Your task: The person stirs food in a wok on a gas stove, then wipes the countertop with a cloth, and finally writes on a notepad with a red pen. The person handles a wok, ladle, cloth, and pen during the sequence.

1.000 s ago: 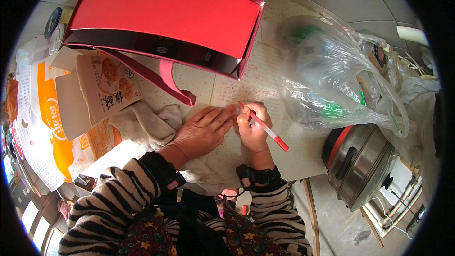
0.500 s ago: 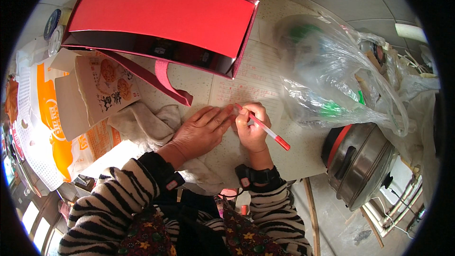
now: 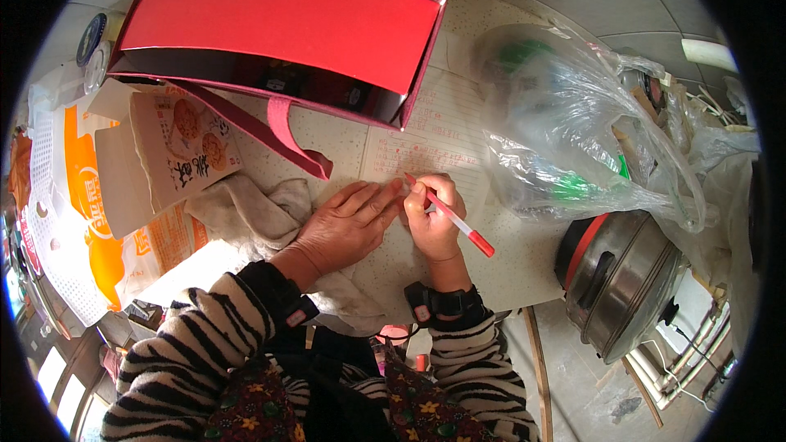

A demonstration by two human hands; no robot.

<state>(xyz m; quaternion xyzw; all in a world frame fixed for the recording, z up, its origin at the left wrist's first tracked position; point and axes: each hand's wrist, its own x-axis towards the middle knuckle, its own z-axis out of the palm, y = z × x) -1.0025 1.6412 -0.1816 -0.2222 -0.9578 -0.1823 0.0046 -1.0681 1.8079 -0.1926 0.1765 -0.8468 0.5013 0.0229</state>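
Observation:
My right hand (image 3: 435, 227) is closed around a red-and-white pen (image 3: 463, 229). The pen slants, its tip up and left on a lined sheet of paper (image 3: 449, 106) that bears rows of red handwriting. My left hand (image 3: 344, 225) lies flat on the lower part of the sheet, fingers stretched, their tips close beside the pen tip. A grey cloth (image 3: 250, 217) lies partly under my left wrist. Both hands cover part of the writing, and the sheet's upper left runs beneath a red box.
The big red box (image 3: 278, 20) with a pink strap stands at the far side. An opened carton (image 3: 184, 143) and an orange-and-white bag (image 3: 90, 196) are at the left. To the right lie a clear plastic bag (image 3: 565, 131) and a steel electric pot (image 3: 626, 286).
My right hand has shifted slightly up, and the pen's rear end has swung a little left and up. The left hand stays in place.

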